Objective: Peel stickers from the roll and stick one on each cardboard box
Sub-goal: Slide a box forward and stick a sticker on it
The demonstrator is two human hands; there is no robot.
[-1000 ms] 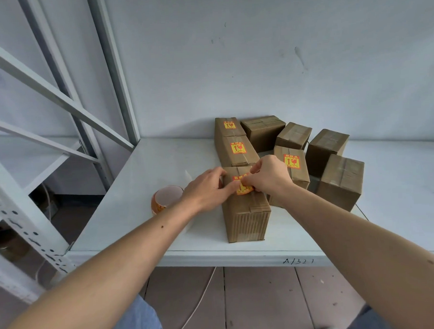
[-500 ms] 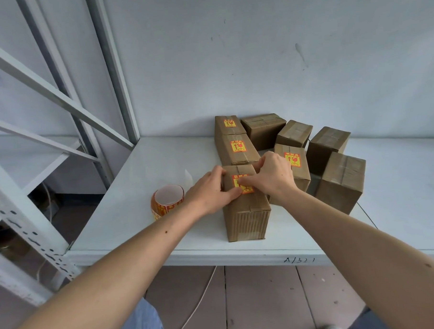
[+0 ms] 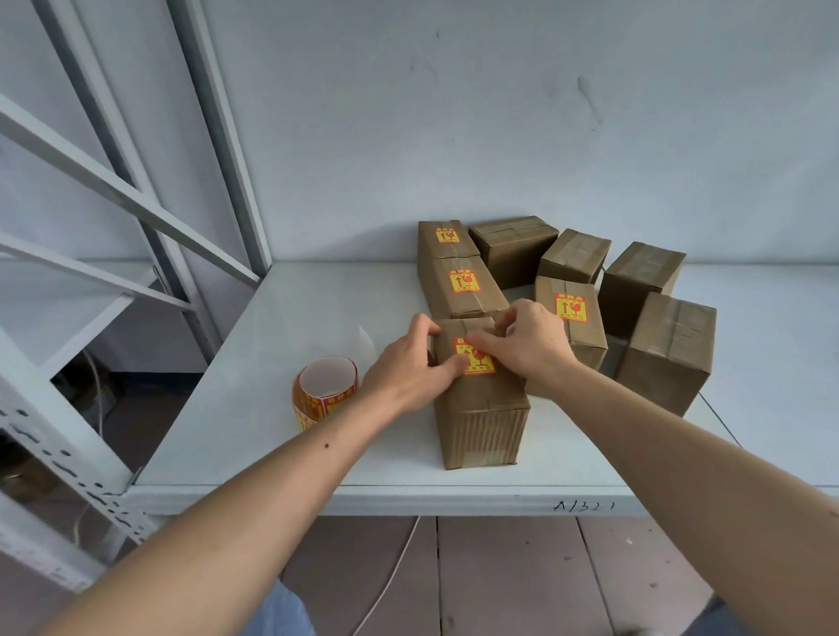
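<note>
My left hand (image 3: 410, 366) lies against the near box (image 3: 479, 401) at mid-frame, its fingers fairly straight and one fingertip pressing the sticker (image 3: 477, 361) on the box top; my right hand (image 3: 529, 344) arches over from the right, fingers bent, tips pressing the sticker's upper edge. To do this well, I judge I should rub outward from the middle to every corner so no edge lifts. The roll (image 3: 325, 394) stands on the desk (image 3: 275, 353) just left of my left hand. Above in the frame, three more boxes already carry stickers and four look bare. The stickers are yellow with red arrow and glass marks; their small print is unreadable. On the desk's front edge is handwritten what looks like "A/321" (image 3: 583, 506).
</note>
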